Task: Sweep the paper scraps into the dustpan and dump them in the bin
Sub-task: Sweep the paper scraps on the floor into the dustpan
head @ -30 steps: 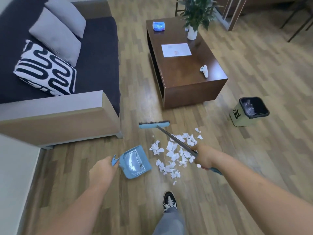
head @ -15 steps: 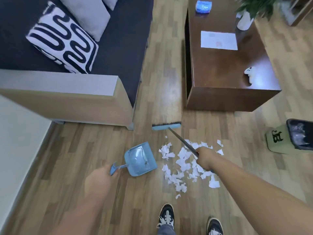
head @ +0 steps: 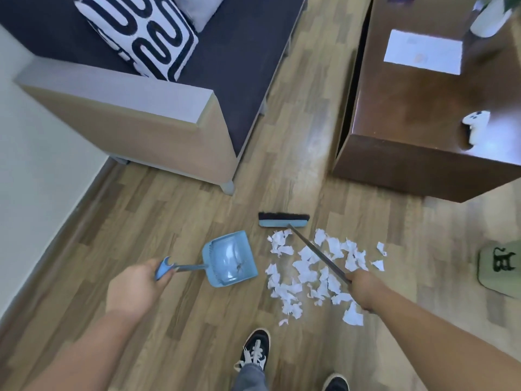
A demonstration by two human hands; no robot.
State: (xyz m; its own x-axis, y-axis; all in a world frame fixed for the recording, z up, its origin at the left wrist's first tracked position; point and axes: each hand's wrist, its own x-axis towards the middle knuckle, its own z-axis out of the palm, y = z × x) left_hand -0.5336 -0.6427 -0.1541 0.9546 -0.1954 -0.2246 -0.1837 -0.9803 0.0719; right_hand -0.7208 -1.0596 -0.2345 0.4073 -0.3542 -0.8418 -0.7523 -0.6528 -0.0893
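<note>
Several white paper scraps (head: 310, 273) lie scattered on the wood floor in front of my feet. A blue dustpan (head: 229, 259) rests on the floor just left of them, its mouth towards the scraps; my left hand (head: 134, 287) grips its blue handle. My right hand (head: 365, 289) holds the dark stick of a broom, whose blue head with black bristles (head: 283, 220) stands on the floor beyond the scraps. The stick crosses above the pile. The pale green bin (head: 500, 268) is at the right edge, only its side in view.
A sofa (head: 158, 122) with a black and white cushion stands at the upper left, a white wall (head: 36, 176) at the left. A dark wooden coffee table (head: 423, 153) with a paper sheet and a white controller is at the upper right. My shoes (head: 255, 351) are below.
The view has tilted down and closer to the floor, so the bin has slid to the right edge. The broom head and dustpan stay beside the scraps, hands holding them as before.
</note>
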